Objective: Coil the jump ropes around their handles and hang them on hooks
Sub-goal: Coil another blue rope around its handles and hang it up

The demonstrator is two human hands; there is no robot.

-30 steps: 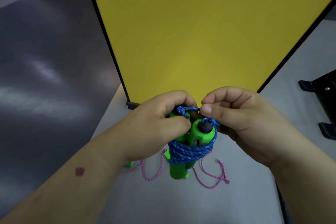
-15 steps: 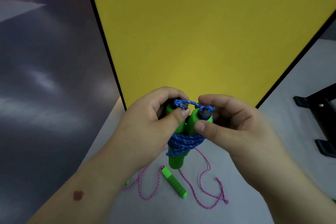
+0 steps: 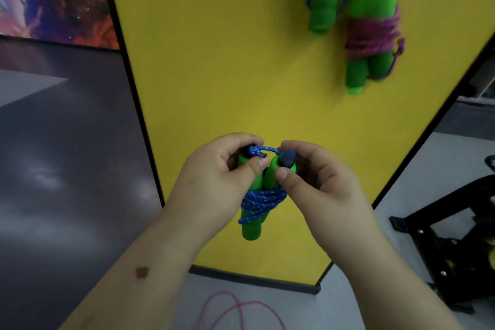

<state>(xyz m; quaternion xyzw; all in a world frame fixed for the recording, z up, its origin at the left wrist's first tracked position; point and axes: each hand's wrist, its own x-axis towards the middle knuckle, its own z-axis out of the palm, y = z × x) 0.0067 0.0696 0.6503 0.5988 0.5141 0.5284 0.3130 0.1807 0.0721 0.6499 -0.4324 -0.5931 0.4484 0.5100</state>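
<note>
The left hand (image 3: 214, 182) pinched one green handle and the right hand (image 3: 318, 182) the other, holding the blue coiled jump rope (image 3: 258, 199) before the yellow board (image 3: 214, 61). Its loose top loop (image 3: 263, 149) might have slipped, unwinding the coil. Farther right, two bundles (image 3: 364, 24) hung.
</note>
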